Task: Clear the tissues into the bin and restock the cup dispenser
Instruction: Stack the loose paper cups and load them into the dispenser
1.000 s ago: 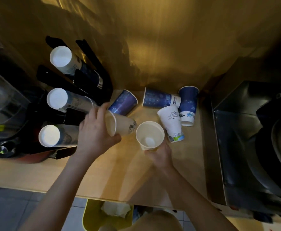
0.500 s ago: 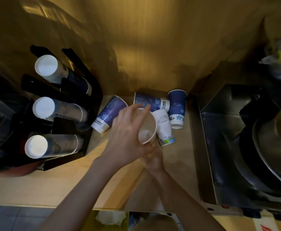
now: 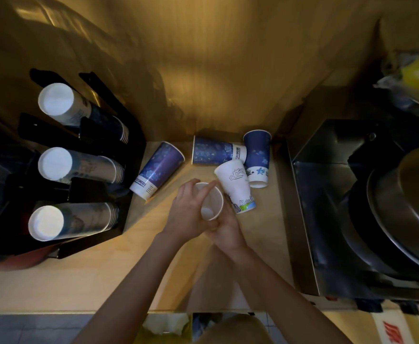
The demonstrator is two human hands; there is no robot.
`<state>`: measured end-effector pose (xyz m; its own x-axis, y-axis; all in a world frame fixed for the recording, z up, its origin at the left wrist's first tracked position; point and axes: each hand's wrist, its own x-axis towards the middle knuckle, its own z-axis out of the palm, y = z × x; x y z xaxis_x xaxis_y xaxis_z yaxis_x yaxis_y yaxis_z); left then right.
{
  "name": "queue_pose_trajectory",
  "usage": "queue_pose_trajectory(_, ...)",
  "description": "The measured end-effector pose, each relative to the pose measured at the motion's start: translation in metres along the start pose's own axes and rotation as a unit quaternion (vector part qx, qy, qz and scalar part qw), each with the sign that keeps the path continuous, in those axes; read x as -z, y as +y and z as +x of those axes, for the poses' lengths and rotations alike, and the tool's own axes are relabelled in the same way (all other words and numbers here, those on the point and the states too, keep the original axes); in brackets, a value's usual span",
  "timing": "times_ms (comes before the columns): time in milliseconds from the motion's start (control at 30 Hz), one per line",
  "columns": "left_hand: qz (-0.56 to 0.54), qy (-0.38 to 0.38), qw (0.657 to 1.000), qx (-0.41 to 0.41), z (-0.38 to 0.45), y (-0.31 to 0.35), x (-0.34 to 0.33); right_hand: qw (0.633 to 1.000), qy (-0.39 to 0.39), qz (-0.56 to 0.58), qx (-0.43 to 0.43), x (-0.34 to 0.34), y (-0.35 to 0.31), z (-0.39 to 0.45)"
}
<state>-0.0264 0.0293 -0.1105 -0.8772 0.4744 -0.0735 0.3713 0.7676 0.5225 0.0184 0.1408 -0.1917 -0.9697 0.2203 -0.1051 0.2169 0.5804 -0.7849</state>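
Observation:
Both hands meet over the wooden counter (image 3: 104,276) around a white paper cup (image 3: 212,203), its mouth facing up at me. My left hand (image 3: 187,214) grips its rim and side from the left; my right hand (image 3: 226,230) holds it from below. Whether a second cup is nested inside I cannot tell. Behind them lie a white printed cup (image 3: 235,186), two blue cups (image 3: 158,167) (image 3: 216,150) on their sides and one upside-down blue cup (image 3: 257,157). The black cup dispenser (image 3: 91,192) at left holds three slanted stacks of cups.
A steel appliance (image 3: 327,194) with dark pans fills the right side. A bin (image 3: 163,328) with white tissue shows below the counter's front edge. A bagged yellow item (image 3: 417,73) sits at the top right. The golden wall rises right behind the cups.
My left hand carried its white cup from beside the dispenser rightwards to the cup in my right hand. Both hands now close around one cup.

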Motion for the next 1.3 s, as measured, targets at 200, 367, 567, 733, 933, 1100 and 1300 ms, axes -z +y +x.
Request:
queue_pose_trajectory(200,0.027,-0.008,1.000,-0.003,-0.001,0.010,-0.006,0.994,0.105,-0.033,-0.015,0.049,-0.001,0.009)
queue_pose_trajectory(367,0.015,-0.071,0.997,-0.002,0.003,0.005,0.000,0.980,0.100,-0.117,-0.126,0.059,0.011,0.038)
queue_pose_trajectory(567,0.066,-0.086,0.994,-0.003,0.003,0.006,0.001,0.981,0.090,-0.065,-0.161,0.058,0.009,0.031)
queue_pose_trajectory(733,0.065,-0.074,0.995,0.007,0.001,0.009,0.000,0.975,0.192,0.073,-0.085,0.083,-0.019,0.016)
queue_pose_trajectory(933,0.040,-0.024,0.999,-0.003,-0.005,0.007,0.000,0.930,0.096,0.349,-0.056,0.110,-0.069,0.002)
queue_pose_trajectory(1100,0.003,0.035,0.999,0.012,-0.015,-0.001,-0.001,0.950,0.013,0.307,-0.055,0.090,-0.073,-0.011)
queue_pose_trajectory(1300,-0.171,0.056,0.980,0.087,-0.021,-0.009,-0.003,0.990,-0.010,0.132,-0.047,0.067,-0.058,-0.012)
